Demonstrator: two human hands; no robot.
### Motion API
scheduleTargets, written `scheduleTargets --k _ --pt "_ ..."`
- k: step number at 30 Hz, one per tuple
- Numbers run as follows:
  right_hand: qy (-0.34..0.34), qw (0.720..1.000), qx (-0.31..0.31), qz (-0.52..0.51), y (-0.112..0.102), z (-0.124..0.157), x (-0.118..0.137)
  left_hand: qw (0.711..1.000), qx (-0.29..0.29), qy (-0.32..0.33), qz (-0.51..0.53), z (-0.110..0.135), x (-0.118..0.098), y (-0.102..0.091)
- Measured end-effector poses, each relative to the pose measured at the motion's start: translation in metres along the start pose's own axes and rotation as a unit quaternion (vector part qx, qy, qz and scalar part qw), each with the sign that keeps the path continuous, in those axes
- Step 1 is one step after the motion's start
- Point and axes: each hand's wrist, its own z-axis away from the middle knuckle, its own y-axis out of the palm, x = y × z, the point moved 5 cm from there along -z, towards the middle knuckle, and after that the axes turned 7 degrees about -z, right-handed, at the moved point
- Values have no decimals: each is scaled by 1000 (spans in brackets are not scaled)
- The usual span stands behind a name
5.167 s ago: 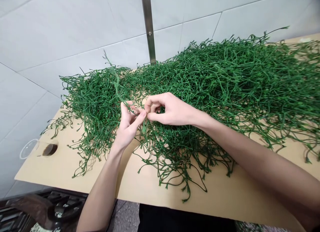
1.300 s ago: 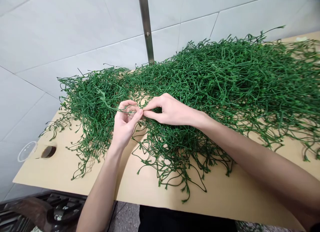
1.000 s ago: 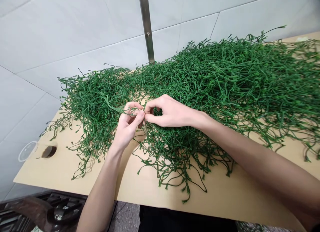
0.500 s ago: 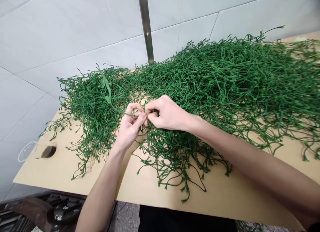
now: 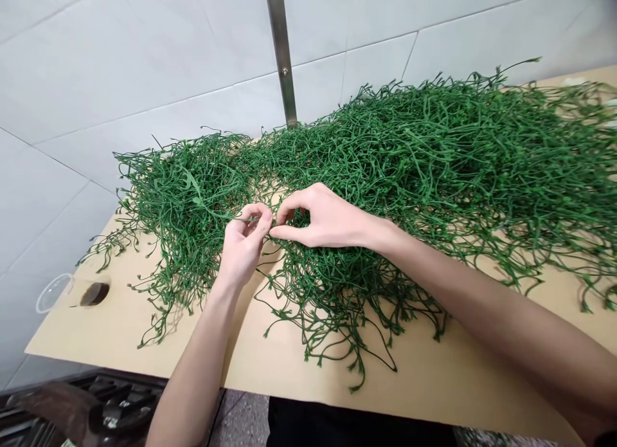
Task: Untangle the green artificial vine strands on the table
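Observation:
Thin green plastic-looking plant stems lie in a tangled pile [image 5: 414, 151] on the board [image 5: 270, 370]. My left hand [image 5: 243, 241] is closed, thumb and index finger pinching a green leafy stem [image 5: 212, 210]. The stem's flat leaves [image 5: 193, 184] stretch out to the left above the smaller heap [image 5: 178, 209]. My right hand [image 5: 322, 218] is beside the left fingertips, its thumb and index finger curved into a pinch. What lies between those right fingertips is too small to make out.
At the board's left edge a clear plastic cup [image 5: 94, 294] with dark content lies on its side. A metal post [image 5: 284, 67] stands against the tiled wall [image 5: 144, 54] behind. Dark carved furniture [image 5: 81, 408] is at the lower left.
My left hand has shifted slightly left with the leafy stem, whose leaves have moved left and down. The right thumb has stretched out further toward the left hand.

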Motion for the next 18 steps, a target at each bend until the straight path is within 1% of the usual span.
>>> scheduleTargets --k 3,5,9,14,18 --pt "-11 1000 -4 -1 1 -1 -3 1000 -10 8 -4 -1 0 -2" --pt "-8 1000 -14 -1 -1 -1 -4 999 -14 10 -28 -1 -2 -3" --pt "12 999 -35 -15 -4 -2 -4 999 -1 -8 -42 0 -2 -1" --pt "23 997 -56 -41 -4 -3 -5 999 -36 0 -11 0 -5 -3" --pt "23 998 -38 -38 -2 -2 -5 999 -42 13 -12 0 -8 -3"
